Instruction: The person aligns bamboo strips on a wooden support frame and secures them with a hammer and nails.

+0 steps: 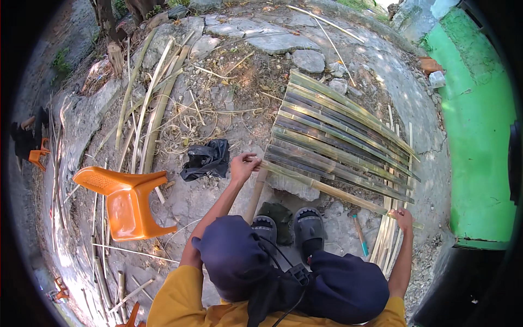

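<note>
A long bamboo slat (327, 188) lies across in front of me, along the near edge of a row of split bamboo slats (321, 140). At its left end, my left hand (244, 165) has its fingers curled against the tip. My right hand (402, 219) is closed around the slat near its other end. The row's slats lie side by side, some green-yellow and some dark, with narrow gaps between several of them. Pale thin strips (385, 240) run beneath the row's right ends, and a bamboo pole (256, 196) is under the left side.
A teal-handled tool (360, 237) lies left of the pale strips. An orange plastic chair (128, 210) and a black plastic bag (206, 159) are at left. Bamboo poles (158, 120) lie beyond them. Broken stone slabs (272, 35) are at the back; a green wall (474, 125) stands right.
</note>
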`<state>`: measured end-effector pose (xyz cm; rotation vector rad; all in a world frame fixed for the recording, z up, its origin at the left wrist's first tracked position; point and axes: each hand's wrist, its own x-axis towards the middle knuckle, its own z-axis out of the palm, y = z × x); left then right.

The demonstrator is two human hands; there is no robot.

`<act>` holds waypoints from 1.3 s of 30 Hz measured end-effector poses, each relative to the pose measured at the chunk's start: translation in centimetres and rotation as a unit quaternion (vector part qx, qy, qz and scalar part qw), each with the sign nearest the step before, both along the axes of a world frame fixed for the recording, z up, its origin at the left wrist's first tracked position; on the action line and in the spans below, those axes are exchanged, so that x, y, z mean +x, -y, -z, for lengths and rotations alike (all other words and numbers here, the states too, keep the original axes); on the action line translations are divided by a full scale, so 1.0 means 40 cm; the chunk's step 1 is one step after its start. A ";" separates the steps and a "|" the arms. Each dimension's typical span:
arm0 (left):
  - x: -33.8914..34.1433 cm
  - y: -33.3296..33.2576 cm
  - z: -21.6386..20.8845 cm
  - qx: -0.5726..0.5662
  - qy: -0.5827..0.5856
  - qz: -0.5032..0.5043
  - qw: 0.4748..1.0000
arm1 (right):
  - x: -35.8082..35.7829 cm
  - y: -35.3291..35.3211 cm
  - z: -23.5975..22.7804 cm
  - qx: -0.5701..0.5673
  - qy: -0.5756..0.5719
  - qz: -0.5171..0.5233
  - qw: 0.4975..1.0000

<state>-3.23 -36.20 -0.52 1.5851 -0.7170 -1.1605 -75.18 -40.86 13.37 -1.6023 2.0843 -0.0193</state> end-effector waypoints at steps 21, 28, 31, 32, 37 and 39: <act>-0.075 0.030 -0.005 0.061 0.254 0.021 0.965 | 0.362 0.029 0.261 -0.213 0.048 -0.261 0.940; -0.067 0.037 0.013 0.068 0.231 0.003 0.971 | 0.391 0.009 0.275 -0.269 0.107 -0.169 0.942; -0.073 0.043 0.017 0.057 0.224 -0.014 0.973 | 0.404 -0.002 0.276 -0.282 0.076 -0.118 0.949; -0.073 0.043 0.018 0.060 0.222 -0.015 0.973 | 0.409 -0.003 0.278 -0.283 0.073 -0.121 0.949; -0.087 0.028 0.009 0.055 0.229 -0.007 0.972 | 0.410 0.010 0.263 -0.275 0.064 -0.140 0.949; -0.086 0.034 0.012 0.036 0.226 -0.007 0.973 | 0.424 0.013 0.250 -0.274 0.053 -0.142 0.950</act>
